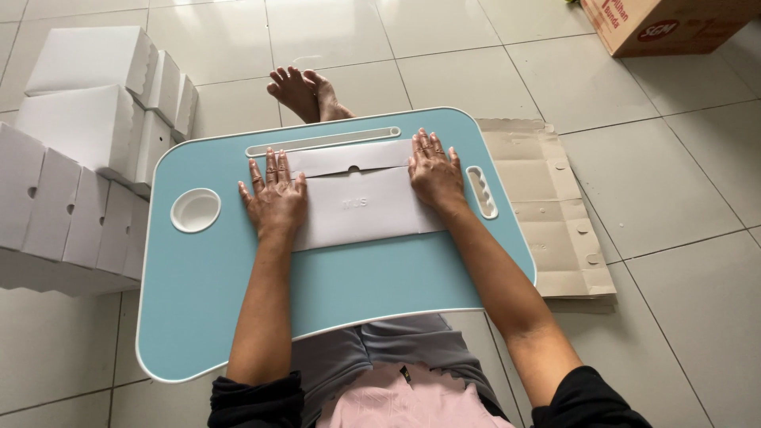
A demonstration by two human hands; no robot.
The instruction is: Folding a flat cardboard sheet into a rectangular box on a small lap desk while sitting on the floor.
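Along the bench's left edge on the tiled floor (444,47) stands a stack of white folded boxes (79,150), apparently done; off its right edge lies a pile of flat brown blanks (547,206), apparently still to fold. On the light-blue bench (238,317), toward its far edge, a white box blank (361,202) lies half-folded, top flap down; the left hand (273,198) and right hand (434,176) press it flat, fingers spread wide, gripping nothing.

The top edge cuts off the brown carton (674,24), perhaps half.
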